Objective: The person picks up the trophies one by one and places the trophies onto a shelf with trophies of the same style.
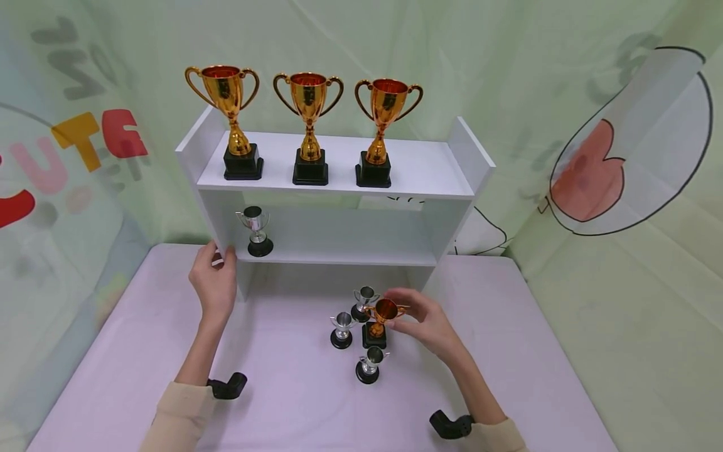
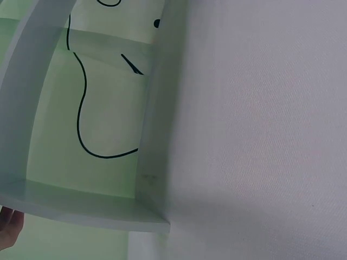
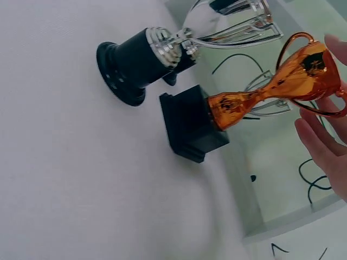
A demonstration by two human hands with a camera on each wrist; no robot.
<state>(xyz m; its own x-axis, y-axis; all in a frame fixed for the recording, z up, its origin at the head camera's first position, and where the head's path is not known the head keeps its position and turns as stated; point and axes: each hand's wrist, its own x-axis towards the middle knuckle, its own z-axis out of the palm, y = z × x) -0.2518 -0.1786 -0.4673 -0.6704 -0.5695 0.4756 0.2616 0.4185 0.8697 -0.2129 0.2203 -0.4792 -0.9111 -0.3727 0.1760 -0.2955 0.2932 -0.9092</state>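
At the white shelf's (image 1: 339, 258) left side panel, my left hand (image 1: 216, 282) grips the edge between thumb and fingers. Its fingertips (image 2: 10, 226) show beside the panel in the left wrist view. My right hand (image 1: 420, 320) holds a small gold trophy (image 1: 377, 328) with a square black base by its cup and handle, thumb on one side and fingers on the other. Around that trophy on the table stand small silver trophies with round black bases: one behind (image 1: 361, 307), one to its left (image 1: 341, 331) and one in front (image 1: 369, 365).
Three large gold trophies (image 1: 310, 129) stand in a row on the top shelf board. A small silver trophy (image 1: 258, 233) is at the left end of the middle board. The table (image 1: 299, 389) has a pale cloth; a printed curtain (image 1: 542, 157) hangs behind.
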